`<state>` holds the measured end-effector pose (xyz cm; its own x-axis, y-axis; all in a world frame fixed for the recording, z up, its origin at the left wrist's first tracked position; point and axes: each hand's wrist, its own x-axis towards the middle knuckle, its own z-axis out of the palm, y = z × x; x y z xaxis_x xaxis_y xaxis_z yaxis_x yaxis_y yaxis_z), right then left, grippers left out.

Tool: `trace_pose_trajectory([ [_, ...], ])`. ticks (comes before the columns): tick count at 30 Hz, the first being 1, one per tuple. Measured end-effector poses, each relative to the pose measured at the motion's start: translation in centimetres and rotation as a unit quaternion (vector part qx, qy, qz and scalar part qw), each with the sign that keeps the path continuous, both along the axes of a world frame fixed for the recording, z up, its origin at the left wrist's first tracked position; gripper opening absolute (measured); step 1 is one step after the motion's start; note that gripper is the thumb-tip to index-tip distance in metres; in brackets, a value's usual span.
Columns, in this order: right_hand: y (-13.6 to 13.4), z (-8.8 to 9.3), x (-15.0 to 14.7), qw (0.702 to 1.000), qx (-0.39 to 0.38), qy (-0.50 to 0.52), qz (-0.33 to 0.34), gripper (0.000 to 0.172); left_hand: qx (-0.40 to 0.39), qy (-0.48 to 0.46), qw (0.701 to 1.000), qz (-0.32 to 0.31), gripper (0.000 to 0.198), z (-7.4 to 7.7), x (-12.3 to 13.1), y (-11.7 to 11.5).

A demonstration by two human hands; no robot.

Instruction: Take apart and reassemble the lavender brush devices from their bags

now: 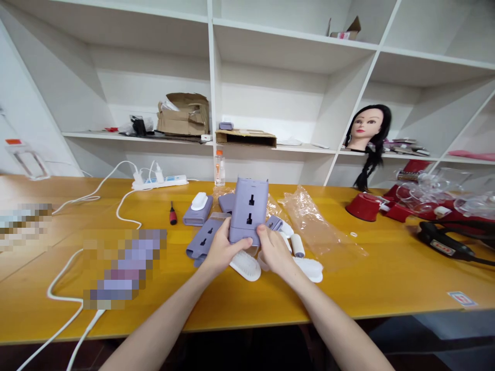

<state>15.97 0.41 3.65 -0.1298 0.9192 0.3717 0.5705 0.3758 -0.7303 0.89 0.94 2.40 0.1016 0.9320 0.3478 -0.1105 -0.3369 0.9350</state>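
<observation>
You are holding a lilac plastic housing (248, 206) upright in front of you, its face with two black keyhole-shaped slots turned toward you. Your left hand (222, 251) is gripping its lower left edge and your right hand (275, 251) its lower right edge. The fingers (236, 244) of both hands are closed around the base, leaving the upper part bare, and the housing is clear of the bench (247, 309).

As for how things stand, several pieces are lying loose rather than fitted together. A second slotted lilac piece (203, 238) is resting flat just beyond your left wrist, and a lilac block with a white oval top (198, 207) is sitting farther back. Two white bristled brush heads (245, 265) are lying just below your hands, one near each wrist, and a white roller (297, 245) is lying just beyond your right hand. A crumpled clear plastic bag (313, 221) is spreading out to the right of them.

Farther back, a red-handled screwdriver (172, 213) is lying near a white power strip (159, 182), with its cables trailing across the bench.
</observation>
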Motion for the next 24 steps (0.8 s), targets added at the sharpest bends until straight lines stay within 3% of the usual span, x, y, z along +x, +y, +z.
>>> trace_pose_trajectory([
  [2,0.1,0.5,0.3,0.999,0.005,0.023,-0.023,0.048,-0.008,-0.005,1.000,-0.009,0.047,0.1,-0.2,0.0],
  [5,0.6,1.2,0.7,0.984,0.025,0.175,-0.023,0.037,0.013,0.025,1.000,0.001,0.046,0.3,-0.3,-0.1],
  [8,0.8,1.5,0.5,0.940,0.026,0.341,0.013,0.039,0.077,0.127,0.986,0.081,0.050,0.1,-0.1,-0.3],
  [12,0.4,1.5,-0.3,0.881,-0.001,0.470,0.055,0.052,0.213,0.293,0.906,0.219,0.049,-0.7,0.3,-0.5],
  [14,0.2,1.4,-0.7,0.858,-0.035,0.509,0.061,0.051,0.263,0.331,0.869,0.257,0.047,-1.1,0.5,-0.5],
  [16,0.0,1.3,-0.9,0.838,-0.069,0.537,0.072,0.047,0.291,0.337,0.850,0.281,0.050,-1.4,0.6,-0.4],
  [20,-0.1,1.1,-0.9,0.820,-0.070,0.561,0.088,0.038,0.290,0.330,0.851,0.287,0.056,-1.7,0.7,-0.2],
  [24,-0.1,0.7,-0.7,0.823,-0.043,0.560,0.080,0.035,0.235,0.335,0.880,0.240,0.068,-1.4,0.6,-0.3],
])
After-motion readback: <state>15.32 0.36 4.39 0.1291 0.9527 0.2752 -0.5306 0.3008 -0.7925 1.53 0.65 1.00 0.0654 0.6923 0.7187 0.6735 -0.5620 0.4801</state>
